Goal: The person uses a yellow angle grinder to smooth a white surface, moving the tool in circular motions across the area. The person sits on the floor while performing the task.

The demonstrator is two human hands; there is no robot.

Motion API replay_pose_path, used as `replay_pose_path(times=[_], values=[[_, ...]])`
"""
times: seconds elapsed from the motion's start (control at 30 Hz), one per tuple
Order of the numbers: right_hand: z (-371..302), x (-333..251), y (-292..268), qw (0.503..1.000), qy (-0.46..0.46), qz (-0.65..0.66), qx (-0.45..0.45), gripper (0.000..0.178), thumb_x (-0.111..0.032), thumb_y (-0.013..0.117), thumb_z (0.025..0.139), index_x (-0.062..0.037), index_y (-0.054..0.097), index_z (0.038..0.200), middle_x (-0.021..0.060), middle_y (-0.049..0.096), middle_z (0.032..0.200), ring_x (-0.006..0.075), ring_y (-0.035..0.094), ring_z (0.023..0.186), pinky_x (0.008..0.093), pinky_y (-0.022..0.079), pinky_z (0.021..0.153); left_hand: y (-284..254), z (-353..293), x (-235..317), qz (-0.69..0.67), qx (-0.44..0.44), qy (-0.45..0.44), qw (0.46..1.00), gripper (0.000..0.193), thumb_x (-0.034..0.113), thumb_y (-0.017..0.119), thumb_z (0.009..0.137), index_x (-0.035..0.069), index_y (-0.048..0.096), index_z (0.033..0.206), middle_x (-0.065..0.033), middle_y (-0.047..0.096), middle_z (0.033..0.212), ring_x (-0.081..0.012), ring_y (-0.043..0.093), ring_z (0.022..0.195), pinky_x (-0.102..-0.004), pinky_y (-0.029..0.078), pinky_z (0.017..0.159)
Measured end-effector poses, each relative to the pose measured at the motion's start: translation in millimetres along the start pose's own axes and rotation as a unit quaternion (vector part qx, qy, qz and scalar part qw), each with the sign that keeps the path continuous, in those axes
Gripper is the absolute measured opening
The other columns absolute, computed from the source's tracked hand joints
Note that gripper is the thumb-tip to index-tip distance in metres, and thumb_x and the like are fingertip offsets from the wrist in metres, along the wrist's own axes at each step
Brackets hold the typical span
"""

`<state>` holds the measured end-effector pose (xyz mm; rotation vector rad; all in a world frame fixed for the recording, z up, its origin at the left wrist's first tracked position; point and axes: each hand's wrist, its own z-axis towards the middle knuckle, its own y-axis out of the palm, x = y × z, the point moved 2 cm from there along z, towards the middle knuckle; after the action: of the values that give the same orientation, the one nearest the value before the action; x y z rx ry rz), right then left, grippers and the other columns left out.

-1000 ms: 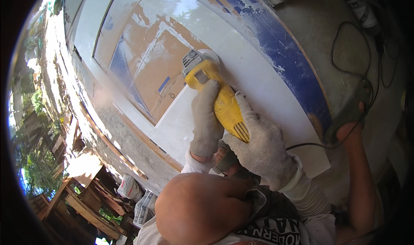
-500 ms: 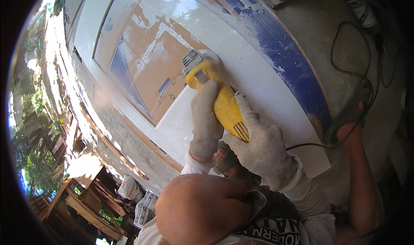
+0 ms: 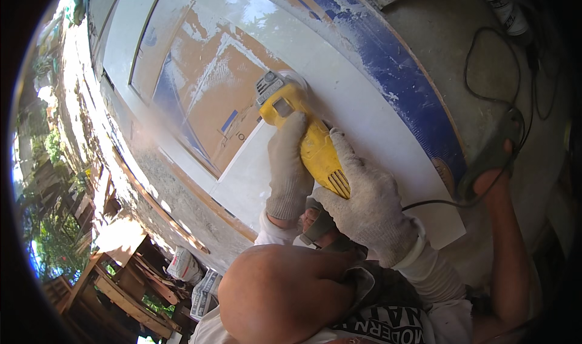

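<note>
Both my hands wear pale knitted work gloves and are closed around a yellow angle grinder (image 3: 321,153). My left hand (image 3: 288,168) grips it just behind its grey metal head. My right hand (image 3: 370,207) wraps the rear of the body, by the vent slots. The grinder's head rests over a large glossy white tile (image 3: 357,110), beside the corner of a rectangular opening cut in it. The disc is mostly hidden under its pale round guard (image 3: 295,77). Brown cardboard (image 3: 212,101) with blue print and white dust shows through the opening.
A black power cord (image 3: 439,203) runs from the grinder to the right, past my sandalled foot (image 3: 491,168), and loops on the concrete floor (image 3: 448,47). Dusty blue cardboard (image 3: 412,83) sticks out beyond the tile. Bags (image 3: 185,265) and scrap wood (image 3: 130,298) lie lower left.
</note>
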<state>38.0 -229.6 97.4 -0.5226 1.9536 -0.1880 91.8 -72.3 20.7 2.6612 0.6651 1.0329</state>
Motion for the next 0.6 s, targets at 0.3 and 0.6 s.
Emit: replay_pose_path(times=[0.3,0.6], values=[[1.9,-6.9,-1.3,0.999,0.008,0.037,0.01,0.091,-0.013,0.089,0.092,0.0101,0.044,0.169,0.0384,0.073,0.121,0.0498,0.081,0.11,0.0555,0.066,0.095,-1.8,1.1,2.3,-0.021,-0.009,-0.007,1.0,0.053,0.039,0.073,0.11,-0.002,0.059,0.14,-0.0192,0.075,0.117,-0.0274,0.08,0.1,-0.0409,0.07,0.086],[-0.2,-9.9,-4.6,0.999,0.023,0.028,-0.007,0.091,-0.013,0.088,0.093,0.0081,0.043,0.17,0.0388,0.073,0.123,0.0509,0.08,0.111,0.0555,0.065,0.097,1.1,-5.7,3.0,-0.032,-0.006,-0.006,0.999,0.046,0.032,0.072,0.111,-0.004,0.061,0.138,-0.0179,0.077,0.116,-0.0269,0.079,0.1,-0.0414,0.068,0.089]])
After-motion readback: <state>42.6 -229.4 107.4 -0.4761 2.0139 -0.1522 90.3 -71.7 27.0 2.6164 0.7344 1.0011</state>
